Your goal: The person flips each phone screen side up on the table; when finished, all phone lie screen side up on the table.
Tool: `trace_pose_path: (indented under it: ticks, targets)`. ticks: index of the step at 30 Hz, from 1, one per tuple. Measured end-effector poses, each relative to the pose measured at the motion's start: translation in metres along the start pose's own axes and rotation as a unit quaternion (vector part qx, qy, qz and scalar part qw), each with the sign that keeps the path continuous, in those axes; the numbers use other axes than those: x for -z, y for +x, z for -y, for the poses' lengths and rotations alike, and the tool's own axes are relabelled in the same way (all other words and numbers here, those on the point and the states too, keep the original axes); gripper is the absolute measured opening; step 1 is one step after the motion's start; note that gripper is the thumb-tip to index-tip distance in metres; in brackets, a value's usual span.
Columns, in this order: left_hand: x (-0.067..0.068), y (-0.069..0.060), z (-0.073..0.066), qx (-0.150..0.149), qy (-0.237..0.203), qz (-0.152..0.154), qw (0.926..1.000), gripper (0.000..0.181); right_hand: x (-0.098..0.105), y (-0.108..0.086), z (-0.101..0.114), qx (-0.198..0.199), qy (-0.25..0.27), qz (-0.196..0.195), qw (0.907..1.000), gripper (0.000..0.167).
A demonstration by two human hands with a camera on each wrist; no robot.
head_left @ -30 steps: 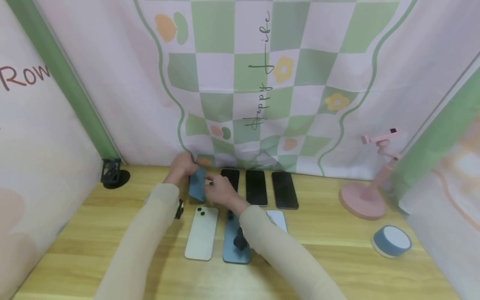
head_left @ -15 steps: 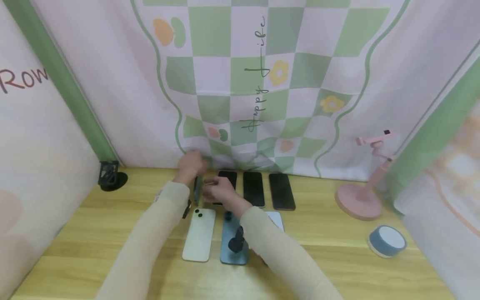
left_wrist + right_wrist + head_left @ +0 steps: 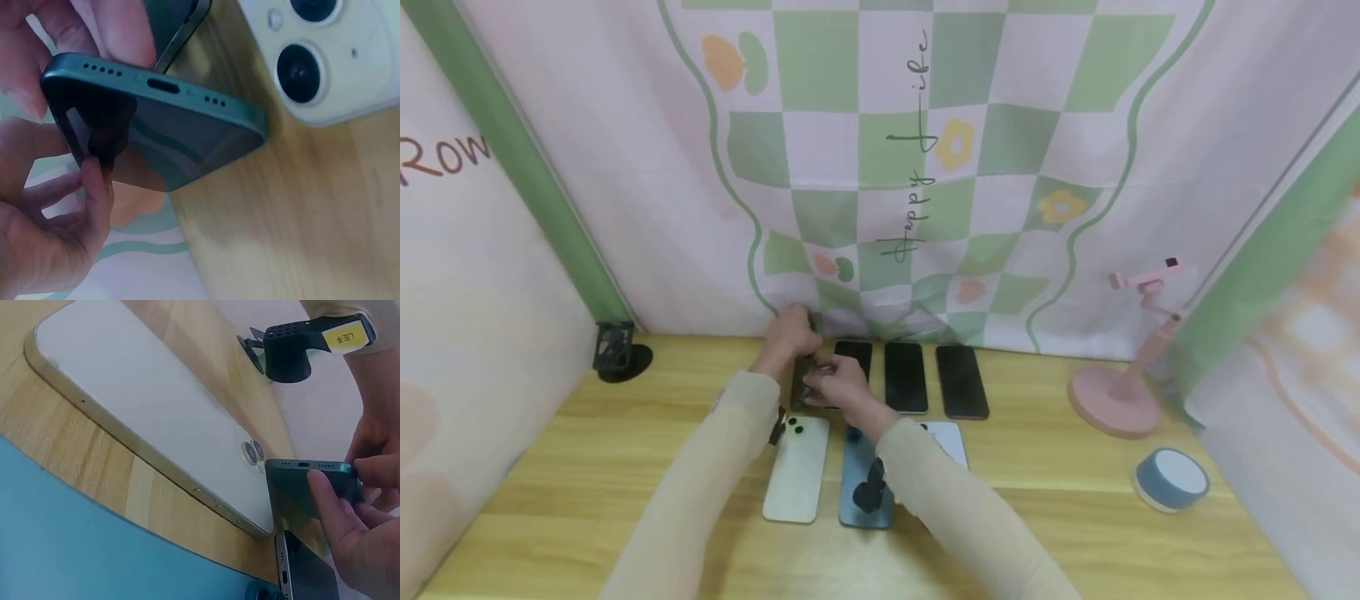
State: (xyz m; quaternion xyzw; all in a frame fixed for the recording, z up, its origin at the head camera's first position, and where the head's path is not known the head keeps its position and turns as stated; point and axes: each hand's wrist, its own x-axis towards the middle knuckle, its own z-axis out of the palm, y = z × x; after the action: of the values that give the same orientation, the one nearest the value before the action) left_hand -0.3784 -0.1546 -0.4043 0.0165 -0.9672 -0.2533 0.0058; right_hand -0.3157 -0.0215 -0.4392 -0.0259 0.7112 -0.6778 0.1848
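A blue-green phone (image 3: 805,375) (image 3: 187,137) (image 3: 312,481) is raised on edge, tilted, its port end facing the person and its dark screen showing in the left wrist view. My left hand (image 3: 793,329) (image 3: 47,219) pinches it toward its far part, with a fingertip on the screen. My right hand (image 3: 842,383) (image 3: 356,534) grips its other side, fingertips against the back near the port end. A white phone (image 3: 797,475) (image 3: 350,62) (image 3: 150,412) lies camera side up just in front. Beside my right hand lies a dark phone (image 3: 857,358) (image 3: 309,569).
Two black phones (image 3: 906,379) (image 3: 970,383) lie to the right in the back row. In front are a blue phone (image 3: 865,475) and another white one (image 3: 947,437), partly under my sleeve. A black stand (image 3: 617,350), pink stand (image 3: 1116,402) and blue-white round object (image 3: 1172,479) stand farther out.
The blue-green phone has turned from its back showing flat-on to an edge-on tilt. My left hand has shifted right, closer to my right hand. The view has moved slightly.
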Motion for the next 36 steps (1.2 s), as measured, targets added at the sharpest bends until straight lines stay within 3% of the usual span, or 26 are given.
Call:
trace_pose_path:
  ticks: [4, 8, 14, 19, 22, 25, 29, 36]
  targets:
    - [-0.004, 0.002, 0.005, -0.011, -0.002, 0.001, 0.9999, 0.022, -0.002, 0.001, -0.002, 0.003, -0.027, -0.017, 0.9995, 0.045]
    - [-0.002, -0.001, 0.009, -0.018, -0.015, 0.017, 0.9996, 0.038, -0.004, 0.002, -0.003, -0.007, -0.05, -0.026, 0.9984, 0.046]
    - [0.002, -0.001, 0.035, -0.06, -0.049, 0.068, 0.9947, 0.049, -0.005, 0.004, -0.005, -0.006, -0.054, -0.028, 0.9981, 0.044]
    - [0.006, -0.005, 0.059, -0.101, -0.027, 0.123, 0.987, 0.063, -0.007, 0.006, -0.005, -0.007, -0.068, -0.026, 0.9973, 0.048]
    - [0.008, -0.01, 0.071, -0.1, -0.031, 0.16, 0.9816, 0.074, -0.009, 0.006, -0.005, 0.001, -0.098, -0.025, 0.9948, 0.051]
    - [0.008, -0.013, 0.079, -0.092, -0.049, 0.184, 0.9775, 0.081, -0.012, 0.005, -0.005, 0.02, -0.159, -0.031, 0.9866, 0.055]
    - [0.004, -0.013, 0.082, -0.09, -0.053, 0.184, 0.9772, 0.083, -0.018, 0.006, -0.004, 0.036, -0.211, -0.023, 0.9765, 0.067]
    - [0.002, -0.013, 0.081, -0.085, -0.028, 0.172, 0.9809, 0.084, -0.026, 0.006, 0.003, 0.008, -0.163, 0.017, 0.9864, 0.071]
